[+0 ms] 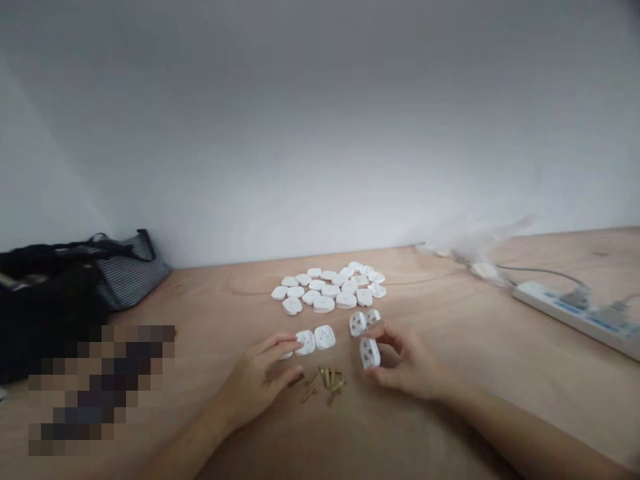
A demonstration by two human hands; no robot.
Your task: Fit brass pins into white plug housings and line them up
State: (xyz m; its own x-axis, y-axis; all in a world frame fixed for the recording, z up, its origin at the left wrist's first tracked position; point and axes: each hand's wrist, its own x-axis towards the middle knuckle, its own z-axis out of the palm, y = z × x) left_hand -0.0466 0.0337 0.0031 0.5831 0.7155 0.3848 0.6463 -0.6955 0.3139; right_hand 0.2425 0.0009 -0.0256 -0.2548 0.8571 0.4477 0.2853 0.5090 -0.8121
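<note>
My right hand (407, 363) grips a white plug housing (369, 354) between thumb and index finger, its face with holes turned toward the left. Just behind it sit two similar white housings (357, 324). My left hand (265, 373) is open, thumb and fingers apart. Its fingertips are beside a white plug cover (305, 342) and overlap its edge; I cannot tell if they touch. Another white cover (325, 337) lies to the right of that one, and a third is partly hidden behind the fingers. Several small brass pins (327, 379) lie loosely between the two hands.
Many white plug parts (330, 291) are spread at the back of the wooden table (225, 300). A power strip (575, 308) with cords and a clear plastic bag (473, 247) are at right. A black bag (50, 300) and a striped bag (130, 270) stand at left.
</note>
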